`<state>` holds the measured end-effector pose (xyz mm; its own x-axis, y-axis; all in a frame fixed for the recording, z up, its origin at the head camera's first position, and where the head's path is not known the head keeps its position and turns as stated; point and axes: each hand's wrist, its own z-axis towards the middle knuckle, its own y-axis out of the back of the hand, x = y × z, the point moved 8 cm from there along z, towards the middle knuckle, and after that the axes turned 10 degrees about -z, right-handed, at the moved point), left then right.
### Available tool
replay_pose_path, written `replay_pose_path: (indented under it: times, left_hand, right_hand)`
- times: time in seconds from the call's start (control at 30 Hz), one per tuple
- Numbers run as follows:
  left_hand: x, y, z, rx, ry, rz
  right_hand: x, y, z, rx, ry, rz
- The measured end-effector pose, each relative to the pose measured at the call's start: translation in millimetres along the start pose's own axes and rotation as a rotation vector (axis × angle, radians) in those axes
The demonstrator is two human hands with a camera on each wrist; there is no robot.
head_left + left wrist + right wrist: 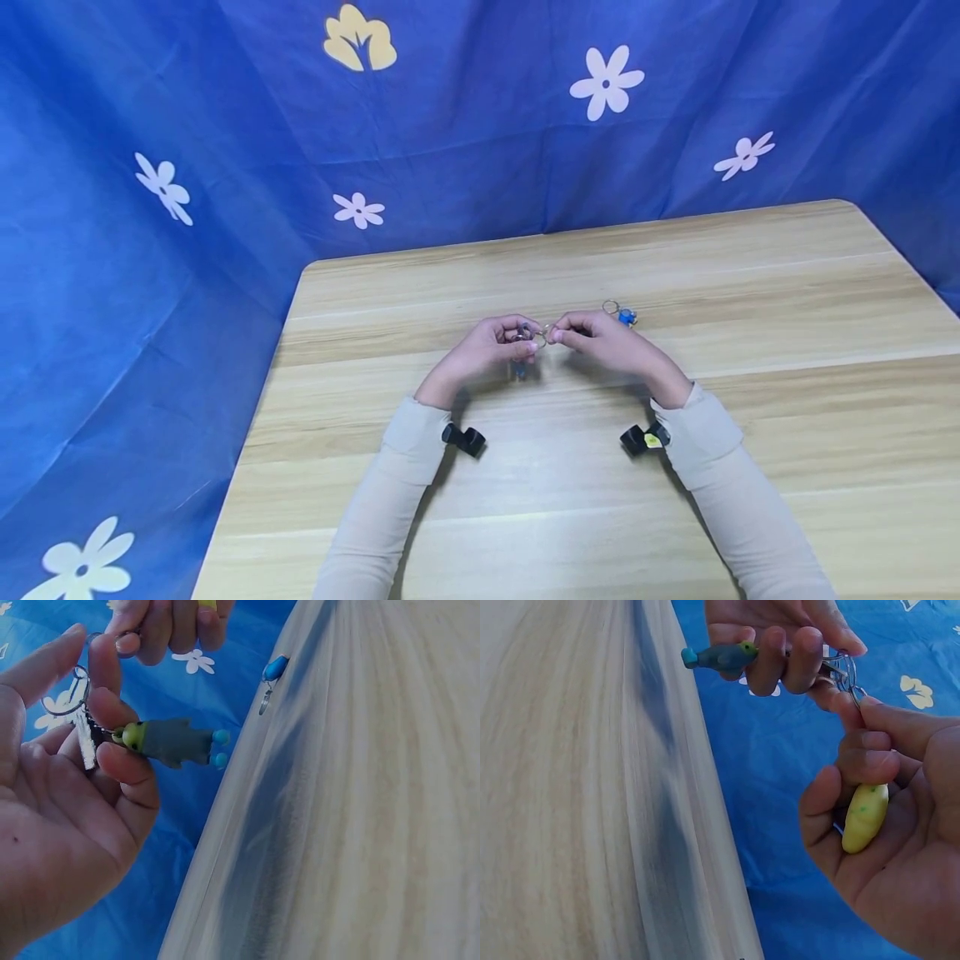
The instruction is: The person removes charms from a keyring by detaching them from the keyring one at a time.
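Both hands are raised over the table and meet at their fingertips. My left hand (491, 346) holds a keychain between curled fingers. From it hangs a small grey figure charm (174, 741) with a green head and light-blue feet. A silver metal piece with a notched edge, like a key (88, 742), lies against the fingers beside a split ring (85, 694). My right hand (607, 340) pinches a metal ring (856, 694) between thumb and forefinger, against the left hand's rings. A yellow charm with green dots (866, 817) rests in the right palm. Whether the rings are linked, I cannot tell.
Behind the right hand, a blue charm (627, 317) with its own ring (611, 307) lies on the wooden table (525, 517). A blue cloth with white flowers (480, 167) hangs along the table's back and left edges. Each sleeve bears a black wrist camera (467, 439).
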<state>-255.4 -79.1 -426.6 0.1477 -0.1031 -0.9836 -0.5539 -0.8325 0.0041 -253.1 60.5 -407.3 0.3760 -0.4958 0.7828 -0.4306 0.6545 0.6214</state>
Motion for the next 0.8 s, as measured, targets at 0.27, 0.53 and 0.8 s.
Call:
replay_pose_path:
  times: [0.27, 0.53, 0.8]
  left_hand:
    - [1.0, -1.0, -2.0, 0.038, -0.001, 0.049]
    - [0.7, -2.1, -2.3, 0.077, -0.002, -0.001]
    - [1.6, -4.1, -1.8, 0.079, 0.020, -0.031]
  right_hand:
    - [-4.8, -1.2, -0.5, 0.032, -0.046, 0.073]
    - [-11.0, -1.3, -0.3, 0.071, -0.068, 0.129]
    - [-10.1, -3.3, 0.2, 0.082, -0.045, 0.160]
